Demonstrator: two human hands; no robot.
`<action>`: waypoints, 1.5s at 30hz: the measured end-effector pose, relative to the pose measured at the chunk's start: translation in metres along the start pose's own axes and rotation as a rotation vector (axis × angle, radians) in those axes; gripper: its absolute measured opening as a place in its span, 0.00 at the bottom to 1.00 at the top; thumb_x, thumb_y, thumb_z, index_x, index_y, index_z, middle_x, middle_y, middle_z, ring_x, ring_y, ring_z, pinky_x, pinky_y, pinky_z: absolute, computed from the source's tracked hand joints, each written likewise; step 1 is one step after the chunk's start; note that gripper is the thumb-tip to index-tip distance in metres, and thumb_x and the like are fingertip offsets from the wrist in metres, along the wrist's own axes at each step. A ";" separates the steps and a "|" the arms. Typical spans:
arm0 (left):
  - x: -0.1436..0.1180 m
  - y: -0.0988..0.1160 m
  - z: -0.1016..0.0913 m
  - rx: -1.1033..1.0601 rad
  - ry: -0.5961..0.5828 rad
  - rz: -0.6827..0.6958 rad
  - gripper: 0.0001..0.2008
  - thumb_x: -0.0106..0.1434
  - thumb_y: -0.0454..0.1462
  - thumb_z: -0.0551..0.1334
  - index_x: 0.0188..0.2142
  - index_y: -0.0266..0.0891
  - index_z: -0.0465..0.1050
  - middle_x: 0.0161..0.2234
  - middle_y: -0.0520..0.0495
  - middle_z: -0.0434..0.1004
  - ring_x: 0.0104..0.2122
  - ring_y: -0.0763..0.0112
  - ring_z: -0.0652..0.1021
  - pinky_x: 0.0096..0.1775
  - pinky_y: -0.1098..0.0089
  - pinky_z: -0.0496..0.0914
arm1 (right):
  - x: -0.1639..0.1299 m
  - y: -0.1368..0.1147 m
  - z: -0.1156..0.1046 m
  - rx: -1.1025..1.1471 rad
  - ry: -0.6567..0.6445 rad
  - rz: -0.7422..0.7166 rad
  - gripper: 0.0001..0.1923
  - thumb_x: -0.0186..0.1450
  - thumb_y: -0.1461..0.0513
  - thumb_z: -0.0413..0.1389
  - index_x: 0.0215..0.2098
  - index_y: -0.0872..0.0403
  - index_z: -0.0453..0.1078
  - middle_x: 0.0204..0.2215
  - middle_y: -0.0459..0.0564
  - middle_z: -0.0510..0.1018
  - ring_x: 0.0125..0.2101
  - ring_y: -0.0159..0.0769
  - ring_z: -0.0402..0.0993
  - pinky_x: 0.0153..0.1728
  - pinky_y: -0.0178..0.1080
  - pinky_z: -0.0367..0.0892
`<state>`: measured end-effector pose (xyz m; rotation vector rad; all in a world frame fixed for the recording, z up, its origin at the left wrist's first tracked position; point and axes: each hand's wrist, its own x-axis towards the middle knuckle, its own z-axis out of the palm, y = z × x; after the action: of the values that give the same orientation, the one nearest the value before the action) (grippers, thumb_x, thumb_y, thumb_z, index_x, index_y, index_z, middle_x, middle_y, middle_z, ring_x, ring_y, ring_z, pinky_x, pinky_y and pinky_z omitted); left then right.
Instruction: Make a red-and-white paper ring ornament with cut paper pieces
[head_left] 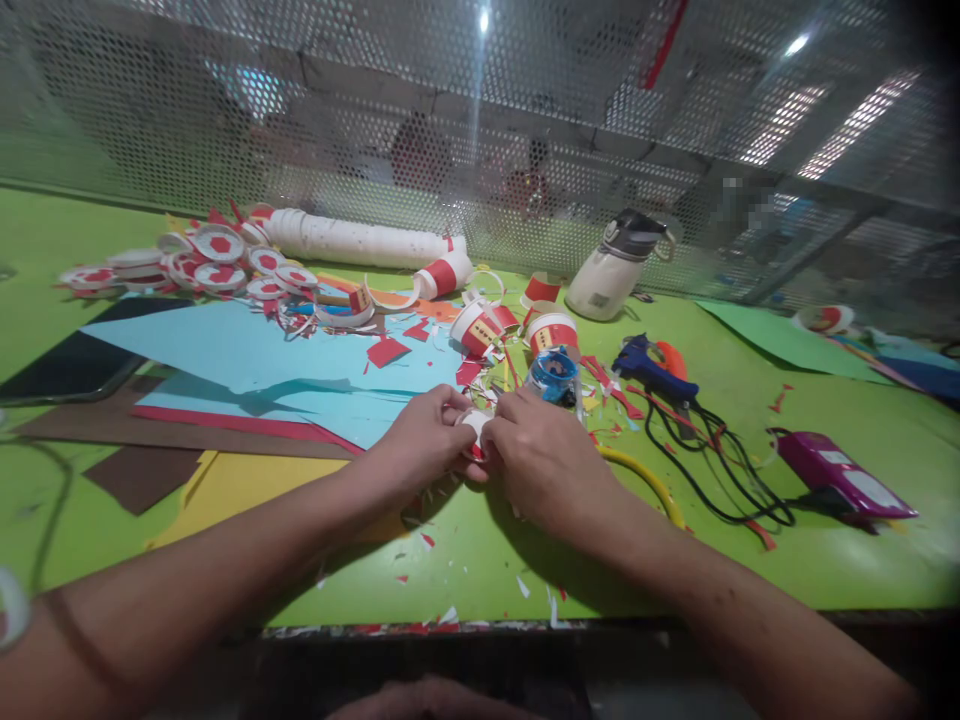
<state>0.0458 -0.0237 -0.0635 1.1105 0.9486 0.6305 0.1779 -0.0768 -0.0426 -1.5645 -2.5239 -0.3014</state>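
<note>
Head view: one green table, glossy, strewn with paper scraps; blue sheets lying to the left; a perforated grey screen standing behind; left hand and right hand, both closed on a small white-and-red piece, held between them above the table.

No wording is legible: the dark marks on the tapered red-and-white paper cup, the grey patch on the white, black-lidded bottle and the pale panels on the glossy purple packet are too blurred.
</note>
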 end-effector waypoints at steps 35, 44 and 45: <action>-0.001 0.001 -0.003 0.053 -0.016 0.013 0.13 0.50 0.24 0.55 0.34 0.39 0.57 0.21 0.55 0.69 0.19 0.68 0.77 0.24 0.69 0.71 | 0.002 0.010 0.004 -0.030 -0.052 -0.005 0.09 0.62 0.66 0.52 0.25 0.57 0.70 0.26 0.51 0.70 0.29 0.37 0.63 0.27 0.38 0.51; -0.003 -0.004 0.002 0.130 -0.007 0.047 0.10 0.53 0.27 0.57 0.33 0.38 0.57 0.23 0.53 0.71 0.17 0.71 0.76 0.21 0.73 0.68 | 0.001 0.004 0.009 -0.028 -0.019 0.098 0.07 0.58 0.64 0.56 0.22 0.56 0.69 0.24 0.50 0.70 0.26 0.36 0.63 0.24 0.37 0.49; -0.004 -0.004 0.003 0.131 -0.012 0.051 0.10 0.53 0.26 0.56 0.33 0.38 0.57 0.22 0.54 0.70 0.17 0.71 0.76 0.21 0.73 0.68 | 0.001 0.003 0.010 -0.021 -0.016 0.113 0.08 0.58 0.63 0.56 0.22 0.56 0.69 0.24 0.50 0.69 0.26 0.36 0.64 0.24 0.37 0.49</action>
<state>0.0463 -0.0294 -0.0654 1.2566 0.9643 0.6095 0.1800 -0.0724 -0.0515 -1.7164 -2.4396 -0.3032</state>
